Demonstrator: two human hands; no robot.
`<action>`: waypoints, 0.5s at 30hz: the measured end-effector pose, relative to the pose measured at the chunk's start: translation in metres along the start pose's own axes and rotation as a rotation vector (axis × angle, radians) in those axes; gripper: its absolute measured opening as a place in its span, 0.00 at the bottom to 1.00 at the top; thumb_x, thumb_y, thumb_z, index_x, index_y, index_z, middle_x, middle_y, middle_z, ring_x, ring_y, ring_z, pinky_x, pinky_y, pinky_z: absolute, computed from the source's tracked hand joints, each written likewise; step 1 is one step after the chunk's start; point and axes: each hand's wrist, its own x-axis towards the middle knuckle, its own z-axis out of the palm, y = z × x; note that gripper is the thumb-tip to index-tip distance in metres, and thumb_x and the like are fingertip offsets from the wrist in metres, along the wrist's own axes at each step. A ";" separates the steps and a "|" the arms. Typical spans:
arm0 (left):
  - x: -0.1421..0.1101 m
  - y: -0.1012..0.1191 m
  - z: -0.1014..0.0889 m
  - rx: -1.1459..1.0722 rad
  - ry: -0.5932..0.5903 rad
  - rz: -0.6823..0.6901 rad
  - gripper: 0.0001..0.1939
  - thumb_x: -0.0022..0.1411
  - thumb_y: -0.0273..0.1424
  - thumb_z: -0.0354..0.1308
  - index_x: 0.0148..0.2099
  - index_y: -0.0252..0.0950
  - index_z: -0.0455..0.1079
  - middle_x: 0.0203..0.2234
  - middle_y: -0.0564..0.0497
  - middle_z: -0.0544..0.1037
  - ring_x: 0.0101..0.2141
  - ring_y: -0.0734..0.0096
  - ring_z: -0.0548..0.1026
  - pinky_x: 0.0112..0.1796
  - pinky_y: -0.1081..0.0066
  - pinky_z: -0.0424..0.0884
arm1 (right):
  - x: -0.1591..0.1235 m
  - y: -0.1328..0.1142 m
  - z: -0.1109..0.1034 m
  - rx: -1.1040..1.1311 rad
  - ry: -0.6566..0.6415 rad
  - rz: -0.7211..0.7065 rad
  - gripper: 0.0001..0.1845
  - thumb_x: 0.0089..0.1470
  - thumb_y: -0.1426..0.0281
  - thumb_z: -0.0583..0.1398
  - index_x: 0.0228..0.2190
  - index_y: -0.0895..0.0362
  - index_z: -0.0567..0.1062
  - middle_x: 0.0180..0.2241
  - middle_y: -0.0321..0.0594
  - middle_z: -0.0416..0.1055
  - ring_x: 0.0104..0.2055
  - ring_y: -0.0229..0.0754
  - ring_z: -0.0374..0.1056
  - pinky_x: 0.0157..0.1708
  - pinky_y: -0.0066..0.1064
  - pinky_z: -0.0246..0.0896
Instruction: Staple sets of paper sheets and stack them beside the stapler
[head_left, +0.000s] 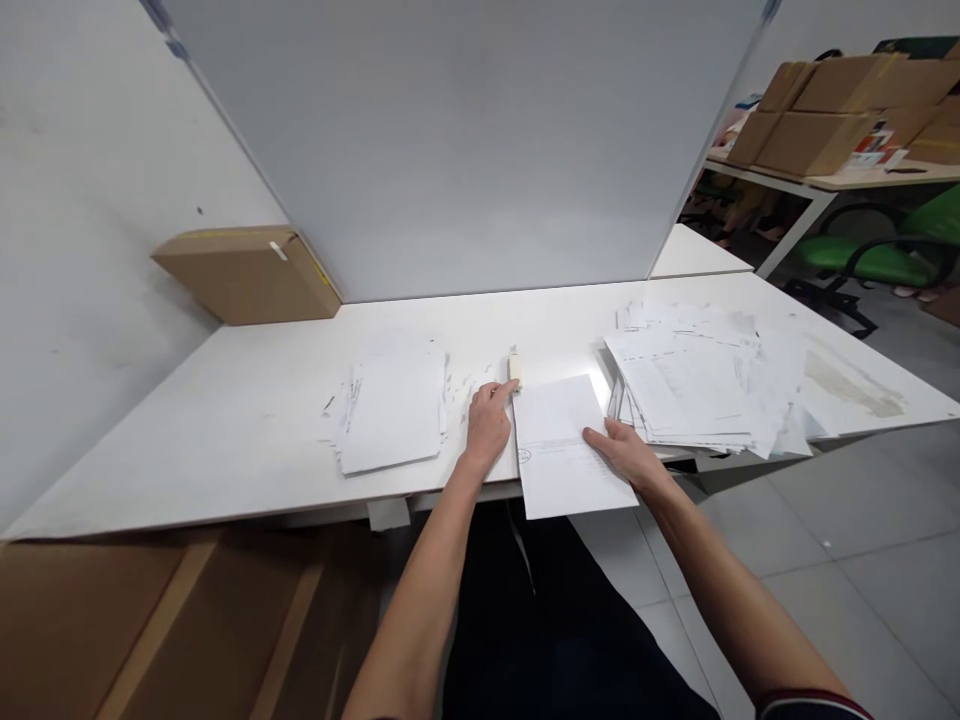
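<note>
A white sheet of paper with faint print and a round stamp at its left edge lies partly over the table's front edge. My right hand grips its right side, thumb on top and fingers underneath. Past the sheet's upper left corner is a small cream-coloured oblong tool, possibly a stapler; its exact kind is unclear. My left hand rests on the table beside that corner, its index finger stretched out to touch the tool's near end. The other left fingers are partly hidden.
A neat paper stack is on the left, a looser paper pile on the right. Small dark bits dot the white table. A cardboard box leans by the wall; a grey panel stands behind.
</note>
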 end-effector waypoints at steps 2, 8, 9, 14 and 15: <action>0.000 0.000 0.001 -0.001 0.005 -0.002 0.29 0.53 0.16 0.44 0.52 0.44 0.70 0.41 0.44 0.69 0.43 0.58 0.67 0.47 0.58 0.63 | 0.001 0.000 0.001 -0.014 0.018 -0.003 0.20 0.49 0.60 0.59 0.40 0.60 0.74 0.36 0.45 0.77 0.40 0.49 0.73 0.38 0.35 0.67; -0.002 -0.003 0.004 -0.041 0.043 0.001 0.27 0.54 0.17 0.43 0.49 0.44 0.72 0.40 0.45 0.69 0.43 0.59 0.66 0.46 0.58 0.63 | 0.007 0.004 0.006 -0.078 0.031 -0.025 0.19 0.49 0.59 0.59 0.38 0.60 0.72 0.36 0.45 0.77 0.40 0.50 0.72 0.37 0.35 0.67; -0.002 -0.004 0.004 -0.052 0.046 -0.005 0.27 0.55 0.17 0.43 0.49 0.44 0.73 0.40 0.45 0.69 0.42 0.58 0.66 0.46 0.58 0.63 | 0.008 0.005 0.006 -0.085 0.031 -0.030 0.19 0.49 0.59 0.58 0.38 0.60 0.72 0.36 0.45 0.77 0.40 0.50 0.72 0.37 0.36 0.67; -0.001 -0.002 0.003 -0.082 0.055 0.017 0.27 0.54 0.18 0.45 0.51 0.46 0.71 0.38 0.45 0.70 0.41 0.59 0.66 0.46 0.59 0.63 | -0.006 -0.005 -0.006 -0.080 0.140 -0.083 0.18 0.48 0.61 0.60 0.39 0.59 0.73 0.37 0.45 0.76 0.41 0.50 0.72 0.40 0.35 0.66; 0.000 -0.002 0.003 -0.067 0.042 0.023 0.28 0.54 0.18 0.44 0.52 0.46 0.71 0.38 0.45 0.71 0.41 0.59 0.66 0.47 0.59 0.63 | -0.011 -0.012 -0.008 -0.056 0.182 -0.108 0.19 0.48 0.61 0.60 0.40 0.59 0.73 0.37 0.45 0.76 0.41 0.49 0.72 0.39 0.36 0.66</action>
